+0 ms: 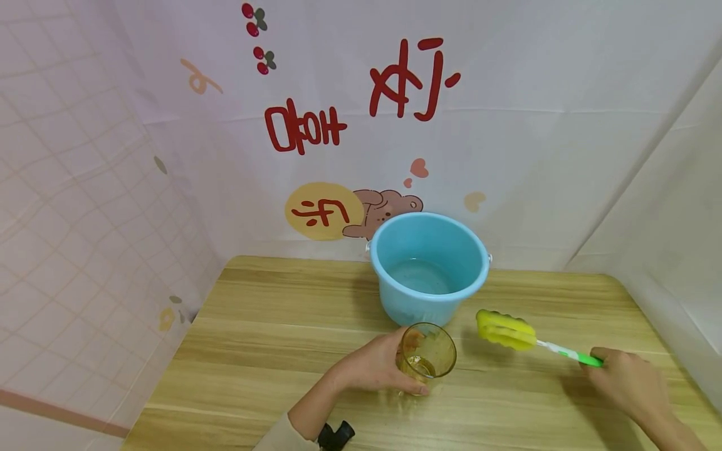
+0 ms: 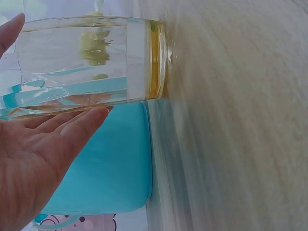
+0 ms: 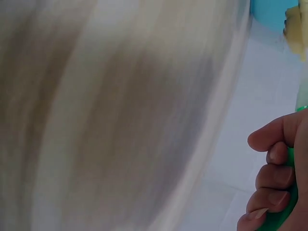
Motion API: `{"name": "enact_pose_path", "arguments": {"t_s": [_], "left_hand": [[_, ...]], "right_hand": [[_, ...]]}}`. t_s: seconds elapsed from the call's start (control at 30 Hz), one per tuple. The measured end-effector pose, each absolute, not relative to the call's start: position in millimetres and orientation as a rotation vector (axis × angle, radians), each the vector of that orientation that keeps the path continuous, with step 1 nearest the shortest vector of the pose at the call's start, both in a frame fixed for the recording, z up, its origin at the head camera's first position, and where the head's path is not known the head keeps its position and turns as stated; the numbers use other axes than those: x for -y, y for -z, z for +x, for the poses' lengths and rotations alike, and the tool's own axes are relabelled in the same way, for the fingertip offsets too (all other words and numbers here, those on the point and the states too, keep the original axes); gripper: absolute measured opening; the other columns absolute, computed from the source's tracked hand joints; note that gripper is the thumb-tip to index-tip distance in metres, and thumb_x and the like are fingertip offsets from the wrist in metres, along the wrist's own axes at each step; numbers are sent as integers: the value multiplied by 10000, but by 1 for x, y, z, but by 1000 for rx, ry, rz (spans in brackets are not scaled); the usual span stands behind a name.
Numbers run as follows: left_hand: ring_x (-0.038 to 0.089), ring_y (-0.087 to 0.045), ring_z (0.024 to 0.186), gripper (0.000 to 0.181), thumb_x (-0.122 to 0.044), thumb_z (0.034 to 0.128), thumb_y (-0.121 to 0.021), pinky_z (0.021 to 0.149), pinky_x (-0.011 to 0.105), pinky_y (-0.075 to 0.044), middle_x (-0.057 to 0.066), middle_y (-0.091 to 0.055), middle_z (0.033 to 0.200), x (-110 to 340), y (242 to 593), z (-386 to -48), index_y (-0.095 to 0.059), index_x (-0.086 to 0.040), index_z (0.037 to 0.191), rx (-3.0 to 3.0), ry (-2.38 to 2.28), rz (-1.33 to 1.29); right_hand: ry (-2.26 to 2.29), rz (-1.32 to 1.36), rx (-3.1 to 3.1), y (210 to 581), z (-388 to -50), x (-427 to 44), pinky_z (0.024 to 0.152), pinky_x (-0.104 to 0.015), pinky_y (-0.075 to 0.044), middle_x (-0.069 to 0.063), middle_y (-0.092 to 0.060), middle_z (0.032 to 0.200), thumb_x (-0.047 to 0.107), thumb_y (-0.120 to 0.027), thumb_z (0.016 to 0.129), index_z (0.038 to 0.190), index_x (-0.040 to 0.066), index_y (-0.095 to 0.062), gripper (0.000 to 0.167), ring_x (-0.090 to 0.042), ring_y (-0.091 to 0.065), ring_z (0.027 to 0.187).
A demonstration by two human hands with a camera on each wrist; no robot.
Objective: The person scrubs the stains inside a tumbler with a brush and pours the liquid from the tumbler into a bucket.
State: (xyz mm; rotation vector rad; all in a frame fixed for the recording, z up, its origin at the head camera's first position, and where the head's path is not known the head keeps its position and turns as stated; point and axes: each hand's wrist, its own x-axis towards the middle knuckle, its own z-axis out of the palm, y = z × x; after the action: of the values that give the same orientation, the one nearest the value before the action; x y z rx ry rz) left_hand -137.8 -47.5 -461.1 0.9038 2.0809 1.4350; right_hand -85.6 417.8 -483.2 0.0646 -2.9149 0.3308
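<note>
An amber-tinted drinking glass [image 1: 427, 357] stands upright on the wooden table, a little clear liquid seeming to lie at its bottom. My left hand [image 1: 383, 364] holds it from the left, thumb in front and fingers behind. In the left wrist view, the glass [image 2: 82, 62] lies between the thumb and the fingers [image 2: 82, 127]. At the right, my right hand [image 1: 630, 383] grips the green handle of a sponge cup brush [image 1: 570, 353]. Its yellow sponge head [image 1: 504, 330] points left, toward the glass, and is apart from it. Curled fingers [image 3: 274, 175] wrap the handle in the right wrist view.
A light blue bucket [image 1: 429, 304] with shallow water inside stands behind the glass, near the back edge of the table [image 1: 271, 332]. Printed white cloth [image 1: 536, 156] hangs behind and at both sides. A black object [image 1: 336, 435] sits by the left wrist.
</note>
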Motion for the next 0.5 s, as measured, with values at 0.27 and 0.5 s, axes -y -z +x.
{"name": "enact_pose_path", "arguments": {"t_s": [0.27, 0.5], "left_hand": [[102, -574, 1259, 826, -311, 810, -939, 1077, 280, -456, -55, -621, 1347, 48, 460, -137, -486, -212, 1493, -2086, -1433, 891], [91, -568, 1262, 826, -314, 808, -940, 1078, 274, -452, -71, -617, 1346, 48, 460, -138, -485, -232, 1492, -2106, -1420, 893]], "right_hand": [[-416, -3, 2992, 487, -89, -422, 459, -309, -271, 34, -368, 588, 75, -600, 914, 696, 200, -522, 263, -155, -335, 529], [-487, -132, 3040, 487, -91, -426, 507, -348, -300, 9, -426, 623, 232, -618, 994, 701, 198, -540, 305, -188, -411, 602]]}}
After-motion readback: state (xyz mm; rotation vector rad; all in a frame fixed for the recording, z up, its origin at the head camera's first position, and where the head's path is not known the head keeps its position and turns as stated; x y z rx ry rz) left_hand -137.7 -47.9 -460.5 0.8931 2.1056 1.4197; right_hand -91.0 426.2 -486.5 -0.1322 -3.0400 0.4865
